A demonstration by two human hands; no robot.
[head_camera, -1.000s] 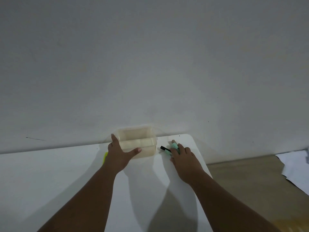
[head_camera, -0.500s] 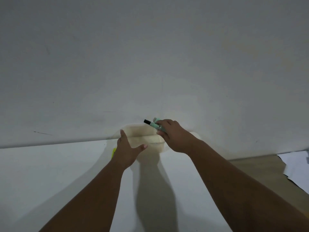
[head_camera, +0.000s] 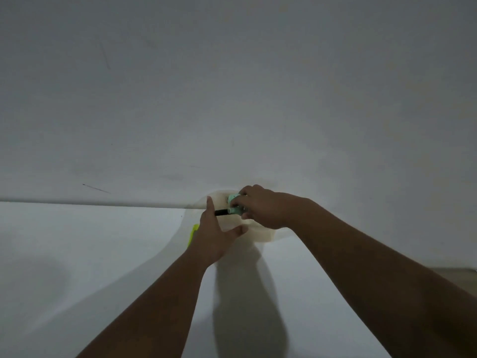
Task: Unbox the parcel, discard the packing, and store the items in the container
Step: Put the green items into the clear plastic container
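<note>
A pale translucent container (head_camera: 260, 232) stands at the far edge of the white table (head_camera: 90, 254), against the wall. My left hand (head_camera: 215, 236) grips its left front side, thumb across the front wall. My right hand (head_camera: 260, 205) hovers over the container's opening, shut on mint-green markers (head_camera: 233, 202) with a black tip pointing left. A yellow-green item (head_camera: 193, 233) lies on the table just left of the container, partly hidden by my left hand. The container's inside is hidden by my hands.
A bare white wall (head_camera: 232, 86) rises directly behind the table. A strip of brownish floor (head_camera: 459, 270) shows at the right beyond the table's edge.
My right hand picked the green markers up from the table beside the container, lifted them and brought them down over the container's opening. The left hand stayed on the container.
</note>
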